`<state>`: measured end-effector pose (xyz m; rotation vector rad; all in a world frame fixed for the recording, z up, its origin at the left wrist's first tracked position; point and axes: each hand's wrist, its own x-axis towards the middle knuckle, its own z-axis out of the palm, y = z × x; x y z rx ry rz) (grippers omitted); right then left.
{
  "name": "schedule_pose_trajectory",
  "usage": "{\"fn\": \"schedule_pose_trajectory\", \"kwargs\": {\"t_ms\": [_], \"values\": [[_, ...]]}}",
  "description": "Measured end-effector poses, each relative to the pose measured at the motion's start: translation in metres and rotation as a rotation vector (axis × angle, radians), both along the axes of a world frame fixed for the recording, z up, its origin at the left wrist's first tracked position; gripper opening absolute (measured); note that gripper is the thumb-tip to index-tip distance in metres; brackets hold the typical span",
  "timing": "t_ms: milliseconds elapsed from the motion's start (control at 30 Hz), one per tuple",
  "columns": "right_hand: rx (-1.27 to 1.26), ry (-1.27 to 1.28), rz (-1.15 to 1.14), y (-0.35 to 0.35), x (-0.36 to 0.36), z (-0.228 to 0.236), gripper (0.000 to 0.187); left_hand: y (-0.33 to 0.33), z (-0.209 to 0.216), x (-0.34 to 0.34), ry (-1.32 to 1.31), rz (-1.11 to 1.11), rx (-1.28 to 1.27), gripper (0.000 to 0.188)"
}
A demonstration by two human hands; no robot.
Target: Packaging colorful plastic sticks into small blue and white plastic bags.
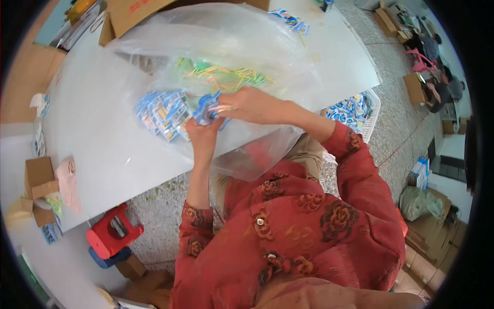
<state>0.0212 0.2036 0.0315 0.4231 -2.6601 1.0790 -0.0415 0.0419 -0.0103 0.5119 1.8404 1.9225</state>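
A blue printed packet point(206, 106) is gripped in my left hand point(204, 135), its fingers closed on the lower edge. My right hand point(256, 106) is closed against the packet's right side, with thin pale sticks point(224, 108) at its fingertips. Left of the hands lies a pile of blue-and-white printed packets point(163, 114). Just beyond them, loose thin yellow, green and orange sticks point(234, 75) rest on a large clear plastic bag point(216, 31) spread over the white table point(118, 170).
An open cardboard box point(131, 15) stands at the table's far side. A white basket point(371, 114) of blue packets sits beyond the right edge. A red stool point(110, 234) is at lower left. Two people point(443, 90) sit at far right beside a cardboard box point(415, 87).
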Motion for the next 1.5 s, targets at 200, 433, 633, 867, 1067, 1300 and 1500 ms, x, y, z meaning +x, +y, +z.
{"fn": "schedule_pose_trajectory", "kwargs": {"t_ms": [200,433,633,867,1067,1300,1500], "values": [[-0.442,-0.2,-0.183,0.006,0.004,0.021,0.023,0.016,-0.001,0.006,-0.16,0.046,0.155,0.022],[-1.283,-0.125,-0.244,0.008,-0.011,0.045,0.023,0.017,-0.011,0.008,-0.247,0.027,0.17,0.022],[-1.232,0.035,-0.248,-0.003,-0.03,0.037,0.024,0.017,-0.015,0.011,-0.196,-0.038,0.071,0.02],[-1.041,0.077,-0.258,-0.012,-0.036,0.024,0.025,0.02,-0.012,0.013,-0.235,-0.038,0.09,0.02],[-0.876,0.101,-0.214,-0.013,-0.033,0.017,0.026,0.021,-0.006,0.014,-0.283,-0.052,0.106,0.022],[-0.765,0.009,-0.192,-0.002,-0.028,0.016,0.026,0.021,-0.009,0.012,-0.305,-0.058,0.163,0.022],[-0.706,0.023,-0.211,0.0,-0.028,0.011,0.027,0.021,-0.009,0.01,-0.27,-0.059,0.151,0.023]]}}
